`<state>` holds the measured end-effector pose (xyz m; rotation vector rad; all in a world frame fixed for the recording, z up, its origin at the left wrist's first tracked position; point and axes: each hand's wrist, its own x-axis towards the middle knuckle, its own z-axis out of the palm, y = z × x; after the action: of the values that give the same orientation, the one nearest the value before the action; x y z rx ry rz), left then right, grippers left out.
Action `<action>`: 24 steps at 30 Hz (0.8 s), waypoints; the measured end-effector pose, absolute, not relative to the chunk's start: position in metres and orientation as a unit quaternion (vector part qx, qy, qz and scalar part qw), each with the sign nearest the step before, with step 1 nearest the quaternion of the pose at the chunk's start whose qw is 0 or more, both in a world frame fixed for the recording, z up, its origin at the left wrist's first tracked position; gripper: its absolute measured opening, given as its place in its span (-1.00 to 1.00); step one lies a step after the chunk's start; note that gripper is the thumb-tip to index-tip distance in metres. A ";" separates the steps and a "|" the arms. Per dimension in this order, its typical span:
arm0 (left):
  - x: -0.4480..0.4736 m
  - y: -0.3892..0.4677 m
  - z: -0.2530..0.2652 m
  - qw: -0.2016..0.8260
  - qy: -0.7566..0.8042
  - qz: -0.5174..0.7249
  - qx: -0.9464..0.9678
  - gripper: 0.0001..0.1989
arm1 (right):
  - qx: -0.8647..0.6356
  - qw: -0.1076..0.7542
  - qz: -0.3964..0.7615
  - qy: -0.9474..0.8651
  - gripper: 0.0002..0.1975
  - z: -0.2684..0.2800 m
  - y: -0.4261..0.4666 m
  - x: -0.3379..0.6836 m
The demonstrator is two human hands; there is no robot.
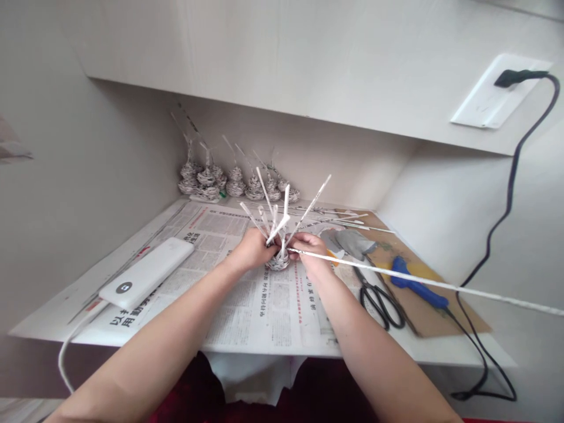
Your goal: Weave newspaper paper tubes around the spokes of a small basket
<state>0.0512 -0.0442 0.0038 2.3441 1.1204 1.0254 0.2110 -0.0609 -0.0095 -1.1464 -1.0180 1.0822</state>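
A small woven piece of rolled newspaper [278,261] stands on the newspaper sheet in front of me, with several paper sticks pointing up and outward from its rim. My left hand [255,248] is closed on the left side of this woven piece. On its right side, my right hand [311,247] has its fingers closed round a long white paper strip [396,274] where it meets the weave. That strip runs far out to the right edge of the view. The fingertips are partly hidden behind the sticks.
Several finished-looking gourd-shaped woven pieces [235,183] line the back wall. At left lies a white power bank [147,271] with a cable. To the right are black scissors [381,302], a blue glue gun [416,283] on cardboard [458,317], and loose paper sticks [352,218]. A black cord [511,194] hangs from the socket.
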 end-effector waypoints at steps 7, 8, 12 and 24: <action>0.052 -0.046 0.006 0.179 0.386 0.372 0.825 -0.83 | -0.484 0.572 0.462 -0.474 -0.70 -0.009 -0.060 0.216; 0.051 -0.046 0.007 0.194 0.387 0.372 0.821 -0.84 | -0.487 0.572 0.449 -0.484 -0.72 -0.010 -0.060 0.216; 0.047 -0.048 0.012 0.270 0.386 0.359 0.806 -0.85 | -0.499 0.552 0.417 -0.521 -0.78 -0.014 -0.060 0.216; 0.048 -0.047 0.013 0.308 0.449 0.392 0.741 -0.86 | -0.478 0.506 0.428 -0.577 -0.84 0.003 -0.074 0.212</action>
<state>0.0480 -0.0467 0.0130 1.9603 1.1884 1.0378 0.2116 -0.0738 0.0027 -1.1530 -1.3907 1.0326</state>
